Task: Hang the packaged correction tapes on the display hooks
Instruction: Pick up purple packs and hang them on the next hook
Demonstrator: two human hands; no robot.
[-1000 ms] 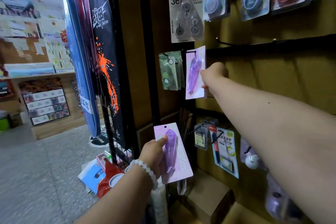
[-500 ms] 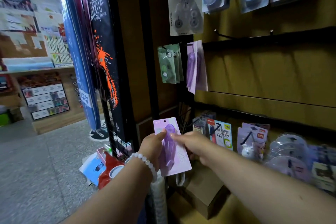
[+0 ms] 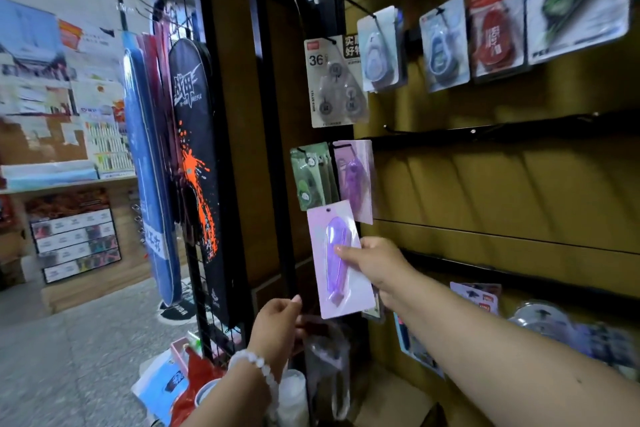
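Observation:
My right hand (image 3: 377,263) grips a purple packaged correction tape (image 3: 337,260) by its right edge and holds it upright in front of the black rack. Its punched hole points up, just below another purple correction tape pack (image 3: 356,180) that hangs on a display hook (image 3: 337,146). Lower left, my left hand (image 3: 277,326), with a bead bracelet on the wrist, has its fingers curled. A translucent bag (image 3: 327,357) hangs right beside those fingers; I cannot tell whether the hand holds it.
Green tape packs (image 3: 311,177) hang left of the purple one, and a white 36-pack card (image 3: 330,83) above. More blister packs (image 3: 446,48) fill the top rail. A bare hook (image 3: 391,130) sticks out of the middle rail. Racket covers (image 3: 194,163) hang at left.
My right hand came off the hung pack, dropped to my left hand and took the purple pack from it. It has since lifted that pack toward the hook. My left hand let go.

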